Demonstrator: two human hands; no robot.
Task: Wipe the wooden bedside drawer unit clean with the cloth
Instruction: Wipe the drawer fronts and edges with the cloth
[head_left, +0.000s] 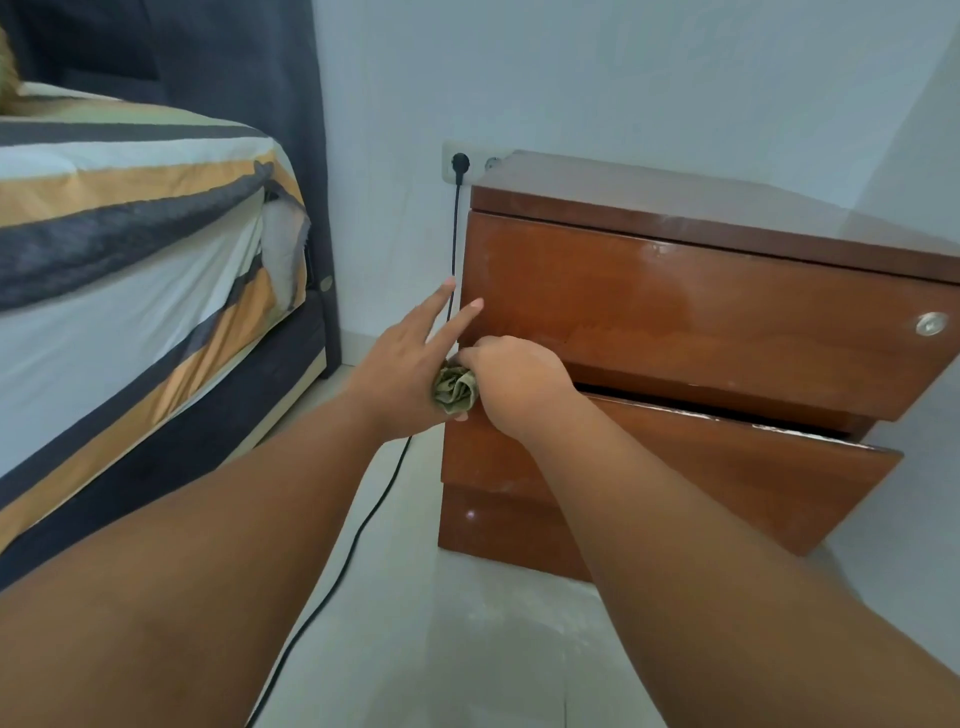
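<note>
The cloth (454, 388) sits bunched into a small green wad between the two hands, right at the left front corner of the wooden bedside drawer unit (613, 291), level with the seam between its two drawers. Far left is the bed (130, 234) with its striped cover. A black cable (363, 519) runs from the wall plug (460, 163) down across the floor (467, 649) between bed and unit. The left hand (400, 374) comes next. Two fingers (436, 306) are held out straight towards the unit's left edge, and the others appear to curl round the wad, with one fingertip showing beneath it. The right hand (519, 379) lies just to the right, touching the cloth, knuckles up and fingers curled under. Its thumb points at the wad, but whether it pinches the cloth or only rests there is hidden. From the hands, nearly all of the unit lies to the right. The upper drawer front (701, 322) runs long and level away towards its round knob (931, 323), and the lower drawer front (727, 462) hangs ajar and tilted, its right end standing out furthest. The top (675, 192) is above and behind. The coming strokes therefore probably have to travel rightward along those long fronts. The right hand is the nearer one to them, while the left seems to have the firmer hold on the cloth.
</note>
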